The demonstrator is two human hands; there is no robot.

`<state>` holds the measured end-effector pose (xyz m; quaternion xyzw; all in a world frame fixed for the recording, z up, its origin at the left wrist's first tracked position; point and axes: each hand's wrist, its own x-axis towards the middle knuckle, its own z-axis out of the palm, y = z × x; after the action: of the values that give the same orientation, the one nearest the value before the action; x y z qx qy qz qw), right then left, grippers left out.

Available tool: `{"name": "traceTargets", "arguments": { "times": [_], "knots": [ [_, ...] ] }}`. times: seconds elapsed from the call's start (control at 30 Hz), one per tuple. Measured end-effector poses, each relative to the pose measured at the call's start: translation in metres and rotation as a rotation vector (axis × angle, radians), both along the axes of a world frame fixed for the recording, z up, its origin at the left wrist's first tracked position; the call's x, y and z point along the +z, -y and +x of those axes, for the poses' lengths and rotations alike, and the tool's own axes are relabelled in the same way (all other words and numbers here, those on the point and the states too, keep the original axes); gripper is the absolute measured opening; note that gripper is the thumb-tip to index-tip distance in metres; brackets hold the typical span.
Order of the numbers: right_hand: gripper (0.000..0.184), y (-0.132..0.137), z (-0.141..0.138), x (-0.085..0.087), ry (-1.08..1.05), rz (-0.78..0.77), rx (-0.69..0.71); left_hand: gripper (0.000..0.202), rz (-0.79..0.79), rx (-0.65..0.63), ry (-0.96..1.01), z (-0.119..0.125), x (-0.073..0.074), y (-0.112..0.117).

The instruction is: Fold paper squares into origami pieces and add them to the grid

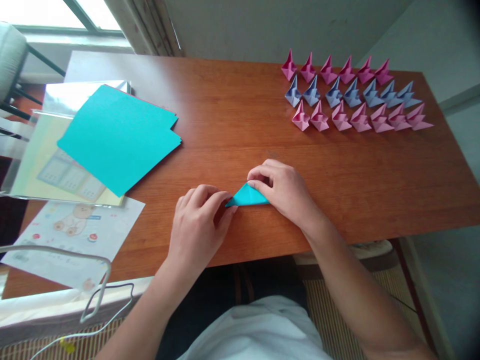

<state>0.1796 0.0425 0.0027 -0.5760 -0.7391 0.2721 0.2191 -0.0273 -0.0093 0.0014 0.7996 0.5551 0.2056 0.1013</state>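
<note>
A small turquoise folded paper triangle (pixel 249 196) lies on the wooden table near its front edge. My left hand (pixel 198 220) pinches its left corner between thumb and fingers. With thumb and fingertips, my right hand (pixel 279 187) grips the triangle near its top point and covers its right corner. To the left is a stack of turquoise paper sheets (pixel 120 140), flat and unfolded.
Three rows of folded paper figures stand at the back right: dark pink (pixel 328 71), blue (pixel 333 92) and light pink (pixel 340 117). Plastic sleeves (pixel 26 165) and a bear-printed sheet (pixel 75 235) lie left. A bent pale metal tube (pixel 56 252) crosses the front left.
</note>
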Motion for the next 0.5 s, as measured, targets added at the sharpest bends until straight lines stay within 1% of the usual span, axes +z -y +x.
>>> {"name": "traceTargets", "arguments": {
  "times": [0.17, 0.27, 0.33, 0.4, 0.5],
  "knots": [
    [0.007, 0.002, 0.0, -0.001, -0.004, 0.012, 0.007, 0.004, -0.084, -0.027, 0.01, -0.008, 0.002, -0.01],
    [0.007, 0.003, 0.002, -0.002, -0.026, 0.034, 0.023, 0.008, -0.102, -0.047, 0.014, -0.007, 0.004, -0.011],
    [0.007, 0.005, 0.003, -0.003, -0.04, 0.048, 0.027, 0.015, -0.078, -0.076, 0.05, -0.003, 0.003, -0.012],
    [0.007, 0.006, 0.003, -0.004, -0.036, 0.064, 0.023, 0.02, -0.03, -0.134, 0.09, 0.003, 0.001, -0.013],
    [0.006, 0.009, 0.002, -0.005, -0.016, 0.085, 0.005, 0.023, 0.057, -0.231, 0.054, 0.01, -0.004, -0.012]
  ]
}}
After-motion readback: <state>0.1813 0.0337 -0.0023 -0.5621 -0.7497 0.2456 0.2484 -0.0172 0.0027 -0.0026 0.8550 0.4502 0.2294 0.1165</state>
